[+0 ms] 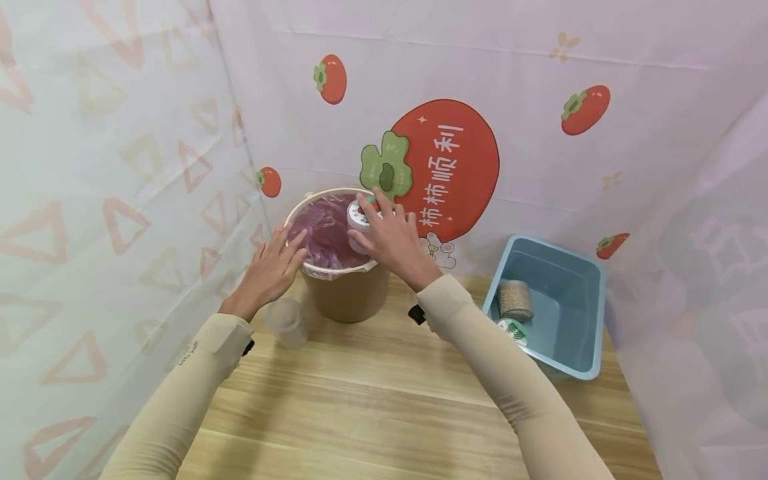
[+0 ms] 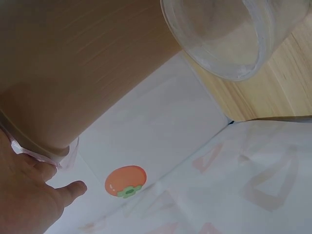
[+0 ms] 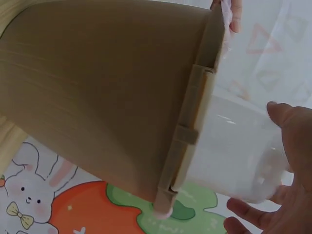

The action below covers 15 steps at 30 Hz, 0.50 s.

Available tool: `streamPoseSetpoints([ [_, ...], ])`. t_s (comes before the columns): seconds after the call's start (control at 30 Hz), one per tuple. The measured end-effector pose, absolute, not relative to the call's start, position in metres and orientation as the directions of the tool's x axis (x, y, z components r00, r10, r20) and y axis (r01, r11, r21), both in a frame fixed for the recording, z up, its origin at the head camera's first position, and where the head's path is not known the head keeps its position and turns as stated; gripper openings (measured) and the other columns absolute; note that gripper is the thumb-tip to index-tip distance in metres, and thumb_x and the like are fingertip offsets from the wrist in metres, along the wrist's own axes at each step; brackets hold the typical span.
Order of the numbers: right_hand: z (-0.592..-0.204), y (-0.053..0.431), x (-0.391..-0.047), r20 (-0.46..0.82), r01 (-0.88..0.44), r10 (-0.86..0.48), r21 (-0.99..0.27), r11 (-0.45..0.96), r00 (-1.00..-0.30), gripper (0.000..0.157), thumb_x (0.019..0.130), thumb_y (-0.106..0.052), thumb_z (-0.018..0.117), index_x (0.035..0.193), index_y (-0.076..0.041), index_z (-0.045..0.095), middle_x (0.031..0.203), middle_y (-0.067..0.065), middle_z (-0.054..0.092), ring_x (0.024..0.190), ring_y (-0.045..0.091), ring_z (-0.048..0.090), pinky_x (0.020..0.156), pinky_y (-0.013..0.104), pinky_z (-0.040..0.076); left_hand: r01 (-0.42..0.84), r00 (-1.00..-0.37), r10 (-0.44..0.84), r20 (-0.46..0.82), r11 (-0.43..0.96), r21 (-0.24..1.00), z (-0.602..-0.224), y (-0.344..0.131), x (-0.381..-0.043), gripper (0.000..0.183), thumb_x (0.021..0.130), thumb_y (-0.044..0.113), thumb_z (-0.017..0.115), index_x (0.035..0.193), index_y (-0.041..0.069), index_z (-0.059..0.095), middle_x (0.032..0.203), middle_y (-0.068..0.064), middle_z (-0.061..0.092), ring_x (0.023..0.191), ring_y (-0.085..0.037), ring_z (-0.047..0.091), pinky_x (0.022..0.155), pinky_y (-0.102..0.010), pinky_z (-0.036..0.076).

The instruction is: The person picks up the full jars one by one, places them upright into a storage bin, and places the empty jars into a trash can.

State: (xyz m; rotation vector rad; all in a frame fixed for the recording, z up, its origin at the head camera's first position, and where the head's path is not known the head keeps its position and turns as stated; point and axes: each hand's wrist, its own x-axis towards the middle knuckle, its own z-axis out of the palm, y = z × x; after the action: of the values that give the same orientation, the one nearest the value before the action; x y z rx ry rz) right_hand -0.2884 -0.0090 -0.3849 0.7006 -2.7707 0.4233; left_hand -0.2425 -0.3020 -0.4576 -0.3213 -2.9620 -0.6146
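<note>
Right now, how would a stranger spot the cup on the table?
On the wooden table stands a brown bin. By its near left side is the cup. Unlike the label-topped container in the right hand, this see-through cup looks plain.

Head view, 1 o'clock of centre: white characters (image 1: 442, 169) running lower to upper on the big red persimmon (image 1: 471, 170) of the wall cloth, reading 柿柿顺利. At 8 o'clock, small dark lettering (image 1: 189, 354) sitting on the left sleeve (image 1: 201, 357), staying illegible. Near centre, towards 11, print showing on the tub (image 1: 357, 220) under the right hand (image 1: 391, 233); too small. At 4 o'clock, a green-printed lid (image 1: 513, 331) lying in the blue basin (image 1: 576, 327), wording unreadable.
</note>
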Motion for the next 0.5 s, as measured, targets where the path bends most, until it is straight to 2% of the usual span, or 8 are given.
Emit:
streamPoseSetpoints([
  [0.1, -0.390, -0.008, -0.290, 0.324, -0.496, -0.405, -0.285, 0.820, -0.855, 0.080, 0.108, -0.063, 0.057, 0.174, -0.028, 0.030, 0.183, 0.009, 0.021, 0.150, 0.042, 0.045, 0.115, 0.063, 0.041, 0.223, -0.974, 0.184, 0.134, 0.894, 0.388, -0.457, -0.301, -0.242, 0.066, 0.118, 0.055, 0.023, 0.175, 0.022, 0.027, 0.185, -0.012, 0.008, 0.171, -0.042, 0.003, 0.131, -0.075, 0.003],
  [0.2, -0.396, 0.000, -0.292, 0.339, -0.486, -0.375, -0.350, 0.801, -0.863, 0.076, 0.110, -0.062, 0.050, 0.174, -0.028, 0.027, 0.183, 0.008, 0.019, 0.158, 0.040, 0.037, 0.125, 0.066, 0.031, 0.222, -0.974, 0.183, 0.136, 0.897, 0.381, -0.456, -0.302, -0.241, 0.066, 0.118, 0.055, 0.023, 0.175, 0.021, 0.027, 0.185, -0.013, 0.009, 0.171, -0.043, 0.004, 0.131, -0.076, 0.003],
  [0.3, -0.404, 0.013, -0.295, 0.340, -0.466, -0.348, -0.378, 0.800, -0.874, 0.073, 0.112, -0.061, 0.043, 0.175, -0.028, 0.025, 0.183, 0.009, 0.018, 0.161, 0.040, 0.031, 0.128, 0.068, 0.025, 0.222, -0.973, 0.179, 0.146, 0.900, 0.375, -0.457, -0.303, -0.241, 0.067, 0.118, 0.055, 0.023, 0.175, 0.021, 0.027, 0.185, -0.014, 0.010, 0.171, -0.043, 0.005, 0.131, -0.076, 0.004],
  [0.5, -0.418, 0.037, -0.303, 0.326, -0.420, -0.300, -0.406, 0.812, -0.896, 0.073, 0.112, -0.062, 0.036, 0.175, -0.028, 0.025, 0.183, 0.010, 0.017, 0.162, 0.043, 0.028, 0.128, 0.068, 0.023, 0.222, -0.973, 0.181, 0.140, 0.896, 0.384, -0.459, -0.303, -0.243, 0.067, 0.118, 0.056, 0.024, 0.175, 0.021, 0.027, 0.185, -0.014, 0.010, 0.170, -0.044, 0.004, 0.131, -0.076, 0.003],
])
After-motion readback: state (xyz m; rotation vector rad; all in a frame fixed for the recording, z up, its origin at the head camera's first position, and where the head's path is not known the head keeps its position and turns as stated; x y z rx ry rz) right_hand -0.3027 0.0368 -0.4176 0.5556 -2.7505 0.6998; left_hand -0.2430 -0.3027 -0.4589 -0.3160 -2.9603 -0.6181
